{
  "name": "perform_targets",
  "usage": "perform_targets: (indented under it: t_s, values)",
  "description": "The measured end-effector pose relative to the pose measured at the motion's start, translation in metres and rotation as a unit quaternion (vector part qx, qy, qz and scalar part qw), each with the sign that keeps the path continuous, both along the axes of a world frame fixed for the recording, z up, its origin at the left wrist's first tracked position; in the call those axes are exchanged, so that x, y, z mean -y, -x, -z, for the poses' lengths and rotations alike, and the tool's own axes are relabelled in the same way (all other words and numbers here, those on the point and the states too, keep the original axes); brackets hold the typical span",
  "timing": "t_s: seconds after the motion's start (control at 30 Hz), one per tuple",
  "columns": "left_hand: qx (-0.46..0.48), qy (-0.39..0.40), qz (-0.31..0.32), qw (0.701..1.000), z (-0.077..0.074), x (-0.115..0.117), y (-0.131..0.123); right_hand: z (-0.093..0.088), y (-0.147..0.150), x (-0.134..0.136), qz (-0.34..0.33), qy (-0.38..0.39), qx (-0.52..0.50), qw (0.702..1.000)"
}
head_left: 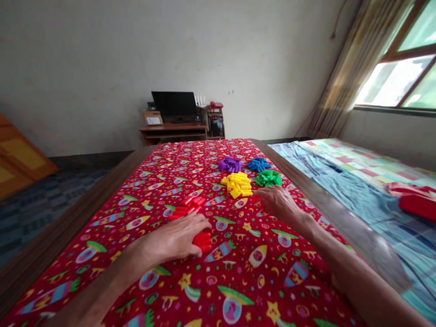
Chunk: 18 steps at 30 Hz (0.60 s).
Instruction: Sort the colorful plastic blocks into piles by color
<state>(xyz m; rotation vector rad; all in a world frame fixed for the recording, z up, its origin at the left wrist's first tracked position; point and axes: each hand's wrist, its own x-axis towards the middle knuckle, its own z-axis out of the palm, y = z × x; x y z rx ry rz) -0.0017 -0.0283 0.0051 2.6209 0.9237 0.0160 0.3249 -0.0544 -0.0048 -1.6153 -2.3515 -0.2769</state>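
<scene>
Pieces in 5 colours on red printed cloth [238, 265] over table [112, 181], approx. 4/5 grouped by my read. Done, as far as shown: 4 single-colour piles in a tight cluster, right of centre, mid-to-far. Purple pile [230, 164] = far left of cluster, blue pile [258, 164] = far right, yellow pile [237, 185] = near left, green pile [269, 178] = near right. No mixed colours visible in any; piles loose, not stacked neatly.

Left to do, prob.: red only. It's well apart from the other 4, nearer and to the left, in 2 visible bits: far red pieces [187, 206] past the hand, near red pieces [203, 241] by the thumb. Can't tell if they join under the palm. Exact counts n/a, too small/overlapped.

L hand [185, 234]: palm down over red, thumb and fingers apart, curved round the near bit; can't tell if actually gripping. R hand [279, 202]: low, just on near side of green, fingertips pointing left nr yellow; fingers partly hidden, can't tell if spread or pinching, no piece visible in it.
</scene>
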Motion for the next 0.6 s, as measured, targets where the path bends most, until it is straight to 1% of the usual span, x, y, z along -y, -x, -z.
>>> perform_targets:
  t_s: [0.07, 0.1, 0.13, 0.17, 0.23, 0.27, 0.33, 0.43, 0.5, 0.53, 0.57, 0.6]
  values:
    - [-0.015, 0.02, -0.005, 1.0, -0.001, -0.004, 0.004, -0.005, -0.012, 0.0, 0.053, 0.062, 0.031, 0.996]
    - [-0.015, 0.029, -0.006, 0.999, -0.002, -0.007, 0.004, -0.006, -0.017, 0.001, 0.058, 0.087, 0.035, 0.994]
    - [-0.011, 0.037, -0.005, 0.999, -0.003, -0.01, 0.002, -0.007, -0.021, 0.002, 0.045, 0.103, 0.028, 0.993]
    - [-0.003, 0.042, -0.003, 0.999, -0.003, -0.013, -0.002, -0.009, -0.023, 0.003, 0.018, 0.107, 0.013, 0.994]
    - [0.022, 0.049, -0.011, 0.999, -0.003, -0.019, -0.011, -0.011, -0.022, 0.006, -0.045, 0.093, -0.034, 0.994]
    - [0.039, 0.048, -0.024, 0.998, -0.002, -0.021, -0.017, -0.013, -0.018, 0.008, -0.068, 0.077, -0.063, 0.993]
    - [0.095, 0.043, -0.064, 0.993, 0.003, -0.022, -0.027, -0.015, -0.003, 0.015, -0.094, 0.039, -0.13, 0.986]
    - [0.198, 0.065, -0.111, 0.972, 0.015, -0.015, -0.042, -0.011, 0.032, 0.026, -0.147, 0.013, -0.213, 0.966]
    - [0.253, 0.099, -0.112, 0.956, 0.021, -0.007, -0.051, -0.002, 0.053, 0.032, -0.204, 0.013, -0.221, 0.954]
    - [0.27, 0.115, -0.102, 0.951, 0.021, -0.002, -0.054, 0.003, 0.059, 0.034, -0.226, 0.012, -0.213, 0.95]
    - [0.281, 0.125, -0.09, 0.947, 0.02, 0.001, -0.057, 0.007, 0.063, 0.034, -0.236, 0.01, -0.204, 0.95]
    - [0.288, 0.123, -0.079, 0.947, 0.018, 0.003, -0.057, 0.01, 0.063, 0.033, -0.233, 0.007, -0.197, 0.952]
